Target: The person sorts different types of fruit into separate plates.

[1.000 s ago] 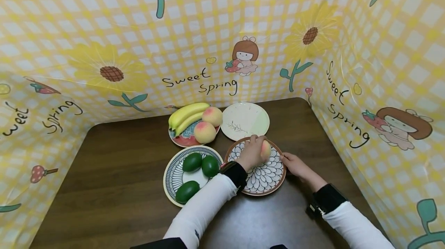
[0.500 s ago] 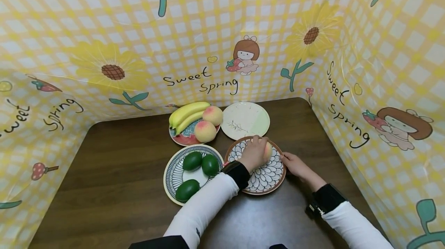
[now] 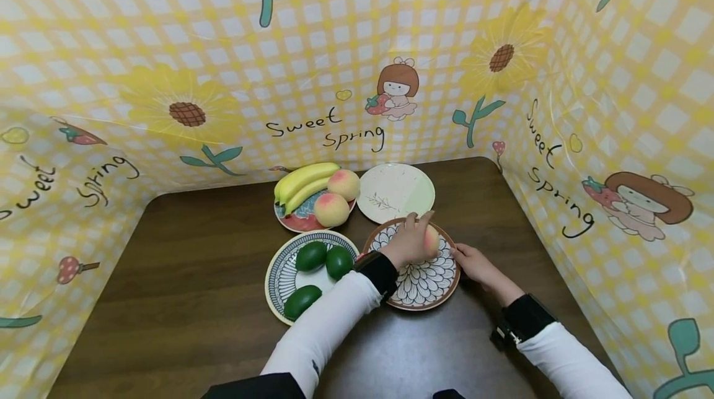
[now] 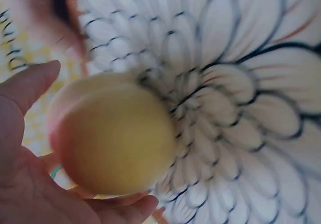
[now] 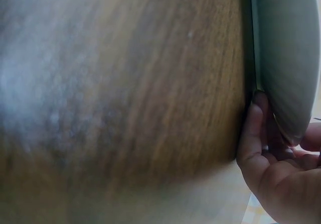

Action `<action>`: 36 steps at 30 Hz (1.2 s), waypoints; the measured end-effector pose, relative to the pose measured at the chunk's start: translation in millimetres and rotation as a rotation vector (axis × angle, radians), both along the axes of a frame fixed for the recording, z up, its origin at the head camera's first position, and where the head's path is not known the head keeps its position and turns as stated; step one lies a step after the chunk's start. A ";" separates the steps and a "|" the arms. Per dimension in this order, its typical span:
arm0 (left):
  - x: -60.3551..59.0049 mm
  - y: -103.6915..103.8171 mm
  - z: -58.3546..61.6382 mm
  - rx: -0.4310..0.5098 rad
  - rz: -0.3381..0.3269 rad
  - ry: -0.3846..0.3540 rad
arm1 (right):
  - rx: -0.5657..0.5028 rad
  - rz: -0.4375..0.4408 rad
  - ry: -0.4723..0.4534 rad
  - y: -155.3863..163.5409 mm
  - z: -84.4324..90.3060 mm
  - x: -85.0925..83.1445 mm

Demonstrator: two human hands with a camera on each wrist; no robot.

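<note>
Wooden table (image 3: 184, 287) amid checked cloth (image 3: 312, 46)

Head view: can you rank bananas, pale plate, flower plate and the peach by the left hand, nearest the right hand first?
1. The flower plate: its rim is in the right hand.
2. The peach: over that plate, by the left hand.
3. The pale plate: behind that plate.
4. The bananas: back left, farthest.
</note>
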State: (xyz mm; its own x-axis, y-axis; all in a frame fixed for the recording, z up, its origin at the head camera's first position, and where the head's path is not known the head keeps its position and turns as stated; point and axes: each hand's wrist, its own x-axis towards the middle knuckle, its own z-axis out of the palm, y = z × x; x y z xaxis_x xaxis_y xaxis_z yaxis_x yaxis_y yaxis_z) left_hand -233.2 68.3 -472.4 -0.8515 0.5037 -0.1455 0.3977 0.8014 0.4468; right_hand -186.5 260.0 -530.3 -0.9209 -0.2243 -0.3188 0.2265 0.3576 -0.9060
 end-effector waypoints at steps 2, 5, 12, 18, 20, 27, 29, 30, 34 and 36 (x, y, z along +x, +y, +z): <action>-3.0 -5.9 12.4 0.029 0.002 -0.028 | 0.000 0.006 0.010 -0.2 0.2 0.2; -9.9 -19.6 32.6 0.068 -0.007 -0.036 | 0.002 -0.001 0.015 -0.5 -0.5 0.2; -35.2 -75.4 80.4 0.113 0.029 0.050 | 0.005 0.004 0.028 1.6 -1.7 -0.5; -53.7 -135.9 98.4 0.091 0.097 0.084 | 0.000 0.005 0.028 -0.1 -2.2 -0.6; -59.0 -153.3 101.6 0.083 0.125 0.061 | 0.002 0.005 0.024 -1.0 -2.1 -0.8; -78.8 -187.1 92.7 0.028 0.110 -0.060 | 0.008 -0.008 0.013 0.7 -0.7 -1.9; -84.1 -190.0 83.8 0.016 0.097 -0.088 | 0.001 -0.011 0.007 1.1 -1.2 -2.1; -86.7 -190.6 78.8 0.005 0.088 -0.095 | -0.002 -0.016 0.003 1.0 -1.4 -2.1; -94.3 -188.5 61.1 -0.060 0.063 -0.122 | -0.011 -0.021 -0.010 0.4 -2.6 -2.3; -96.2 -186.9 55.7 -0.079 0.058 -0.149 | -0.011 -0.024 -0.011 -0.6 -3.2 -2.4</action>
